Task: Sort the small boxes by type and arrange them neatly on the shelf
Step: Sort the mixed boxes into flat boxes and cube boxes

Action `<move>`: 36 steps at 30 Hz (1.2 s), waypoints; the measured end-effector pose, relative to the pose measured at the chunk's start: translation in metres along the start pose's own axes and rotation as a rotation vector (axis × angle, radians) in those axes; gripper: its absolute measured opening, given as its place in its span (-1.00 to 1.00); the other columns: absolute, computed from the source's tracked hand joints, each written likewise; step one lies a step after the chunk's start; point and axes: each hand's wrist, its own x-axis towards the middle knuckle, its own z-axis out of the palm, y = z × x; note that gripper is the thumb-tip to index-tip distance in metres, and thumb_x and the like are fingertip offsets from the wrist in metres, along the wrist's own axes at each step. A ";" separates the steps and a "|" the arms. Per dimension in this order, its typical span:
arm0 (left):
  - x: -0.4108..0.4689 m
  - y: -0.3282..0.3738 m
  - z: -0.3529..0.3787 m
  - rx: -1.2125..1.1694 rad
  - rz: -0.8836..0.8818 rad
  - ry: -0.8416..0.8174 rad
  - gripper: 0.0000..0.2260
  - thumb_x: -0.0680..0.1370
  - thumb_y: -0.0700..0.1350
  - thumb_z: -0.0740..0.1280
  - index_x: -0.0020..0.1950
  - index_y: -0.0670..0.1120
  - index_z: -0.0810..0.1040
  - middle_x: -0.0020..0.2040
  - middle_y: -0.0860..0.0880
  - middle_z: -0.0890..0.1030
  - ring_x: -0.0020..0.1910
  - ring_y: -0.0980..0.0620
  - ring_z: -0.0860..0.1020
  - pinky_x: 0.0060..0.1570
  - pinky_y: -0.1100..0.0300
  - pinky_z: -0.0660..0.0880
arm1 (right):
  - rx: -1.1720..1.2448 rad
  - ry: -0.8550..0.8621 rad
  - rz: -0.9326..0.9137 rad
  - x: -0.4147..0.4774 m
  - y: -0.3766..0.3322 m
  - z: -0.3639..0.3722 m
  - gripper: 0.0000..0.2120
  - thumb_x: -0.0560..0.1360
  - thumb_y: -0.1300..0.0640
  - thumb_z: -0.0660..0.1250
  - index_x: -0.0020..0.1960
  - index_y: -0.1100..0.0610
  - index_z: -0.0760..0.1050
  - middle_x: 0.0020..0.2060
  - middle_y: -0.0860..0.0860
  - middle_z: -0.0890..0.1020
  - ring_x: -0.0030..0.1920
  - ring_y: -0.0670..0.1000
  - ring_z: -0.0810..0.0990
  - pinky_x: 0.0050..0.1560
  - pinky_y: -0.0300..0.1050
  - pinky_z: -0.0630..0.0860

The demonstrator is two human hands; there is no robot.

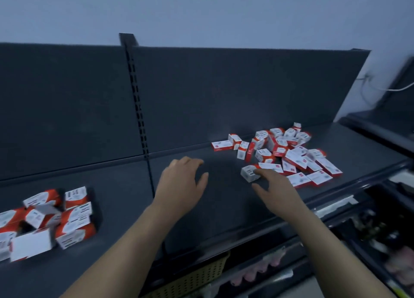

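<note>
The step in hand looks like picking a single box out of the unsorted lot. On the shelf (224, 210), well to the right of the slotted upright post (139, 109), lies a loose heap of red-and-white boxes (291, 154), tumbled at all angles. One small box (248, 173) sits at the edge of the heap nearest the post. The right hand (275, 190) reaches to it: its fingertips lie on the box's top, while the thumb is held off below, so the grip is spread and not yet closed round anything. The left hand (181, 181) hovers over the shelf just right of the post, its grip loosely spread and empty. Left of the post, well apart from the heap, stands a partly ordered cluster of boxes (44, 217), blurred here, so the types cannot be read. The next move probably calls for bringing the thumb in to pinch the box, reading its type, then carrying it to a matching group.
</note>
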 end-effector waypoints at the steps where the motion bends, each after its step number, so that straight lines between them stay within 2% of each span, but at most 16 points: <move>1: 0.008 0.011 0.010 -0.006 0.002 -0.016 -0.63 0.58 0.07 0.21 0.35 -0.02 0.44 0.26 0.03 0.52 0.21 -0.02 0.44 0.23 0.06 0.40 | -0.012 -0.004 0.013 0.005 0.014 -0.008 -0.59 0.55 0.09 0.31 0.38 0.08 0.39 0.33 0.01 0.49 0.31 0.02 0.45 0.30 -0.16 0.33; 10: 0.071 0.084 0.090 0.038 -0.033 -0.188 -0.60 0.56 0.08 0.23 0.38 0.02 0.40 0.28 0.02 0.50 0.22 -0.03 0.44 0.20 0.05 0.41 | -0.099 -0.061 0.062 0.052 0.118 -0.047 -0.61 0.54 0.16 0.31 0.36 0.08 0.43 0.30 0.03 0.50 0.28 0.03 0.45 0.25 -0.12 0.37; 14: 0.090 0.107 0.116 0.021 -0.065 -0.254 -0.64 0.53 0.12 0.27 0.28 0.02 0.48 0.23 0.01 0.53 0.19 -0.03 0.46 0.15 0.03 0.44 | -0.111 -0.158 0.061 0.063 0.147 -0.057 -0.59 0.47 0.04 0.37 0.29 0.10 0.51 0.20 0.01 0.54 0.18 0.00 0.49 0.20 -0.10 0.45; 16: 0.100 0.117 0.126 0.037 -0.060 -0.283 -0.67 0.52 0.13 0.29 0.22 0.01 0.52 0.19 0.00 0.56 0.15 -0.02 0.49 0.12 0.04 0.45 | -0.078 -0.228 0.040 0.064 0.157 -0.065 -0.59 0.44 -0.02 0.39 0.26 0.07 0.53 0.17 -0.03 0.56 0.16 -0.04 0.48 0.18 -0.15 0.43; 19: 0.113 0.125 0.138 0.073 -0.040 -0.333 -0.66 0.50 0.13 0.32 0.23 0.04 0.50 0.18 0.02 0.57 0.14 -0.02 0.51 0.13 0.03 0.45 | -0.026 -0.311 -0.021 0.066 0.167 -0.073 -0.62 0.42 0.04 0.42 0.23 0.03 0.54 0.12 -0.10 0.55 0.13 -0.12 0.46 0.12 -0.27 0.37; 21: 0.119 0.124 0.145 0.111 -0.032 -0.357 -0.64 0.49 0.11 0.35 0.25 0.04 0.49 0.19 0.02 0.57 0.15 -0.02 0.51 0.16 0.02 0.45 | -0.018 -0.322 -0.023 0.068 0.173 -0.074 -0.58 0.39 0.03 0.47 0.23 -0.01 0.53 0.13 -0.13 0.53 0.17 -0.14 0.43 0.17 -0.26 0.37; 23: 0.122 0.123 0.149 0.125 -0.018 -0.346 -0.64 0.49 0.09 0.37 0.24 0.02 0.50 0.19 0.02 0.56 0.14 -0.01 0.51 0.16 0.02 0.45 | -0.010 -0.310 -0.011 0.070 0.177 -0.072 -0.59 0.37 -0.01 0.50 0.19 -0.05 0.51 0.13 -0.15 0.52 0.19 -0.14 0.42 0.20 -0.23 0.39; 27: 0.123 0.121 0.149 0.085 0.026 -0.271 -0.65 0.47 0.10 0.39 0.21 0.03 0.53 0.16 0.04 0.55 0.14 0.02 0.48 0.16 0.07 0.41 | 0.095 -0.283 0.027 0.073 0.179 -0.073 -0.66 0.34 0.01 0.54 0.06 -0.08 0.51 0.02 -0.18 0.54 0.01 -0.17 0.52 -0.03 -0.33 0.46; 30: 0.121 0.120 0.141 -0.100 -0.025 -0.186 -0.64 0.47 0.02 0.42 0.24 0.00 0.50 0.17 0.05 0.46 0.12 0.03 0.48 0.10 0.16 0.42 | 0.211 -0.215 0.042 0.076 0.173 -0.077 -0.67 0.32 0.01 0.55 0.01 -0.09 0.50 -0.05 -0.15 0.60 -0.08 -0.13 0.60 -0.08 -0.15 0.59; 32: 0.118 0.120 0.130 -0.226 -0.071 -0.114 -0.67 0.47 -0.07 0.43 0.21 -0.01 0.49 0.14 0.07 0.41 0.02 0.07 0.50 -0.01 0.23 0.45 | 0.304 -0.161 0.041 0.078 0.163 -0.079 -0.66 0.33 0.07 0.55 0.02 -0.09 0.49 -0.06 -0.14 0.62 -0.11 -0.15 0.62 -0.15 -0.15 0.60; 34: 0.112 0.115 0.119 -0.274 -0.100 -0.030 -0.69 0.45 -0.12 0.45 0.17 -0.01 0.50 0.10 0.09 0.39 -0.03 0.10 0.49 -0.01 0.27 0.43 | 0.370 -0.103 0.000 0.081 0.152 -0.077 -0.66 0.33 0.11 0.54 0.01 -0.12 0.49 -0.02 -0.15 0.62 -0.07 -0.15 0.63 -0.08 -0.10 0.62; 36: 0.103 0.106 0.107 -0.285 -0.135 0.038 -0.68 0.43 -0.14 0.48 0.15 -0.02 0.51 0.08 0.09 0.39 -0.01 0.12 0.48 0.08 0.29 0.40 | 0.397 -0.085 -0.044 0.084 0.137 -0.071 -0.65 0.34 0.13 0.53 0.01 -0.14 0.48 0.02 -0.18 0.60 -0.01 -0.15 0.61 -0.01 -0.05 0.62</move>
